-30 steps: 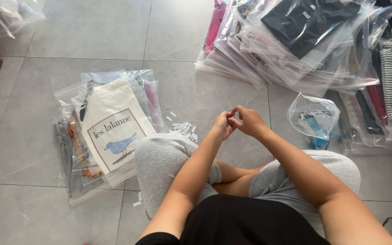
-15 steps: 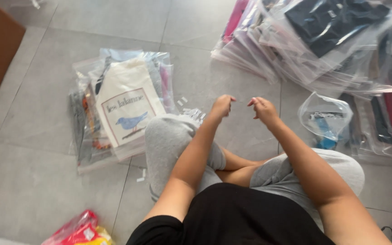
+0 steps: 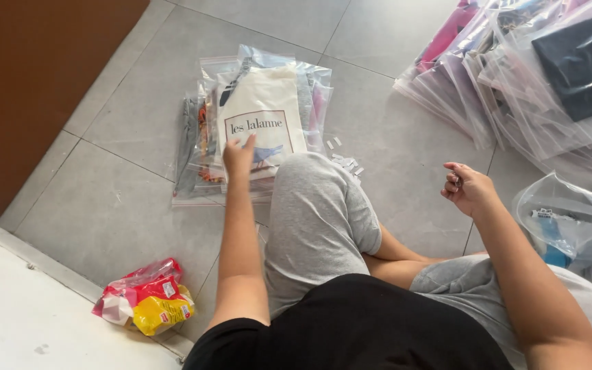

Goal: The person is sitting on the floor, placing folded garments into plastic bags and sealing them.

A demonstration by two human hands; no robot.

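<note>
I sit cross-legged on a grey tiled floor. My left hand (image 3: 239, 154) reaches forward and rests its fingers on the top clear bag (image 3: 263, 113) of a small stack; that bag holds a cream cloth with a blue bird print. My right hand (image 3: 466, 188) is raised over the floor by my right knee, fingers curled loosely; something small and dark may sit in them, but I cannot tell what. Small white paper strips (image 3: 345, 159) lie scattered on the tiles between the stack and my knee.
A large heap of clear bagged garments (image 3: 529, 75) fills the upper right. A loose clear bag with blue items (image 3: 562, 218) lies by my right leg. A red and yellow snack packet (image 3: 146, 296) lies lower left near a white ledge (image 3: 29, 318). Brown furniture (image 3: 29, 82) stands left.
My hands were together in front of me, then parted. The left hand has reached out onto the cream bagged cloth; the right has drawn back to the right. My view has swung left.
</note>
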